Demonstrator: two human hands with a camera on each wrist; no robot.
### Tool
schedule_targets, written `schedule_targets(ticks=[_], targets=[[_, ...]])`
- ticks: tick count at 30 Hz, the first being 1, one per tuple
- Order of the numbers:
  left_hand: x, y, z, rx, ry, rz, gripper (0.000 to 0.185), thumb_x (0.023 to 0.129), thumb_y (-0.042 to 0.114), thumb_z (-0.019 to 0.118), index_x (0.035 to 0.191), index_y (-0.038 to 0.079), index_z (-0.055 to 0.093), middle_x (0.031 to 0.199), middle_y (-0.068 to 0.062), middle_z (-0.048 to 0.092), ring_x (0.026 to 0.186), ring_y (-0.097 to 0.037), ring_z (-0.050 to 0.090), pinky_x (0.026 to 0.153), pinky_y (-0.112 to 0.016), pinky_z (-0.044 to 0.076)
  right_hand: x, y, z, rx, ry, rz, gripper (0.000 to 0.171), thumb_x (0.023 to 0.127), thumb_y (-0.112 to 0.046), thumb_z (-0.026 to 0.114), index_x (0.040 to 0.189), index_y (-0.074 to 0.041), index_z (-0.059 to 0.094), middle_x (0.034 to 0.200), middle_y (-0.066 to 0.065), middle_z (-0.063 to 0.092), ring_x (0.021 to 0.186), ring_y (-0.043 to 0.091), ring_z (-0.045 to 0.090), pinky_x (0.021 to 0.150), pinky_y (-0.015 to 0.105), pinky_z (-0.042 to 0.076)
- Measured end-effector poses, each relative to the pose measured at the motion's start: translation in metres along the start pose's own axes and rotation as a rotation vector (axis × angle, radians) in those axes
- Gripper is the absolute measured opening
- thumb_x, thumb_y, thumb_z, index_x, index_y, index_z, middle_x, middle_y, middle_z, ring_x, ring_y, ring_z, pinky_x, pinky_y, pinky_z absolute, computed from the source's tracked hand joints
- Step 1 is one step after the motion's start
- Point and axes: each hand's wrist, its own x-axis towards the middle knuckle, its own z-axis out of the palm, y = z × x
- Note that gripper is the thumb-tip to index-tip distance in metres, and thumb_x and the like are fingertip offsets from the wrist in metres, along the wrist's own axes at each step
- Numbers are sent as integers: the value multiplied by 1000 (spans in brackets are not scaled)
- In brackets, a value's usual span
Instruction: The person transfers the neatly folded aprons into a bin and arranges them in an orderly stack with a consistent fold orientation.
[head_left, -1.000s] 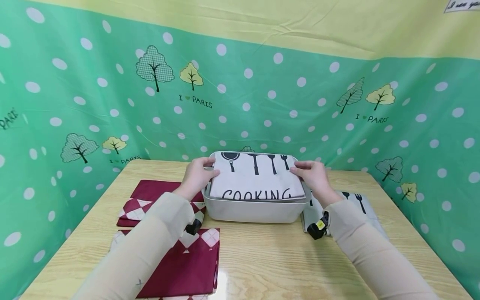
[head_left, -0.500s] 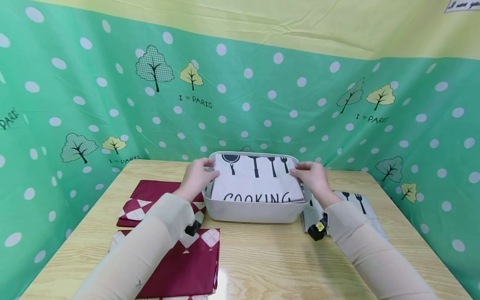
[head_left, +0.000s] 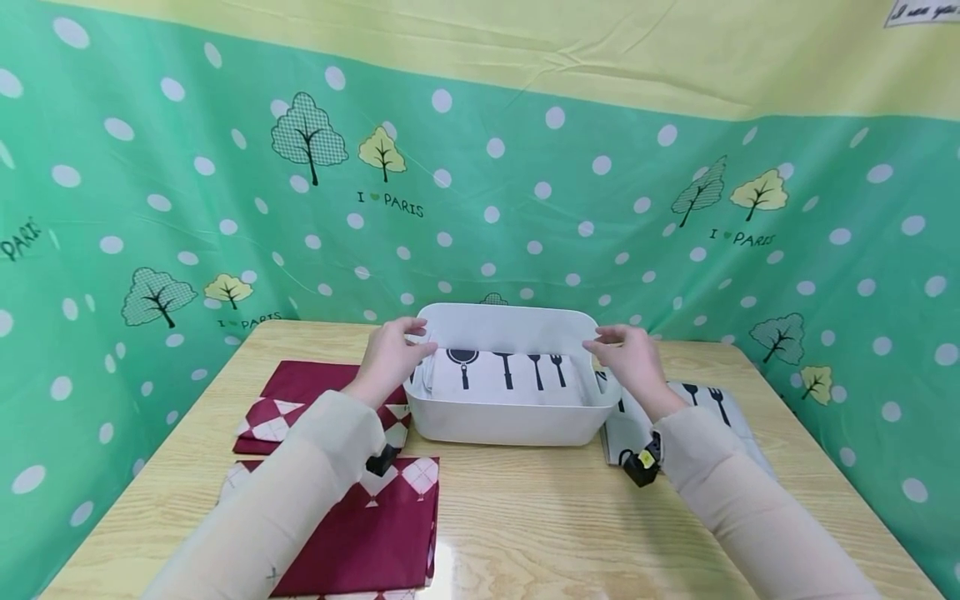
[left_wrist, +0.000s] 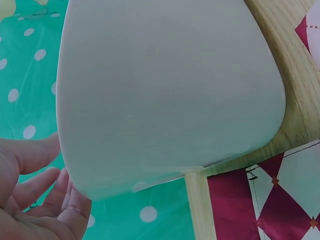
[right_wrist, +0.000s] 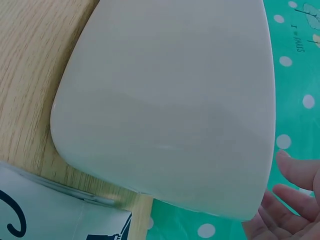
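Note:
A white folded cloth [head_left: 495,387] printed with a black pan and utensils lies down inside a white plastic bin [head_left: 517,427]. At the bin's left end is my left hand [head_left: 393,354], thumb and fingers apart, with nothing between them. My right hand [head_left: 630,360] is at the opposite end in much the same pose, also holding nothing. In the left wrist view the fingers of my left hand [left_wrist: 42,195] are by the bin's rim. The right wrist view has my right hand [right_wrist: 295,202] by the rim too; whether either hand touches it is hard to tell.
Two folded burgundy cloths with diamond patterns, a far one [head_left: 311,379] and a near one [head_left: 375,533], lie left of the bin. Another folded white utensil-print cloth [head_left: 723,417] lies to its right, partly behind my right arm. A green dotted curtain [head_left: 495,217] hangs behind the wooden table [head_left: 540,525].
The white cloth with the COOKING print has gone from rim height down into the bin, and its lettering is now out of sight. Both hands have let go of it and stay near the rim.

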Motion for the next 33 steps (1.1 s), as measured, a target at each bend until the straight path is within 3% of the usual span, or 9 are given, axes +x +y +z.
schedule_targets(ticks=[5, 10, 18, 33], targets=[[-2, 0, 1, -32, 13, 4, 54, 97, 18, 64, 146, 7, 46, 135, -15, 58, 114, -32, 59, 97, -42, 55, -3, -1, -3, 14, 28, -23, 52, 99, -33, 59, 142, -4, 51, 135, 19, 58, 110, 35, 64, 89, 42, 56], [-7, 0, -3, -54, 4, 9, 54, 97, 20, 64, 146, 8, 46, 135, -16, 58, 113, -32, 62, 96, -41, 55, -9, 3, -12, 42, 46, -44, 51, 100, -34, 57, 142, -5, 52, 139, 19, 55, 114, 37, 63, 94, 45, 55], [-11, 2, -12, -104, 15, 52, 52, 98, 22, 63, 144, 6, 48, 132, -18, 60, 108, -32, 65, 89, -38, 59, -18, 15, -33, 48, 80, -27, 54, 101, -35, 56, 145, -5, 48, 140, 21, 54, 116, 39, 61, 96, 48, 53], [-25, 6, -15, -183, 9, 60, 52, 97, 25, 64, 145, 9, 49, 131, -15, 61, 109, -31, 65, 83, -35, 60, -23, 42, -56, 35, 163, -8, 60, 99, -42, 57, 144, -2, 48, 137, 24, 56, 110, 39, 63, 92, 48, 54]])
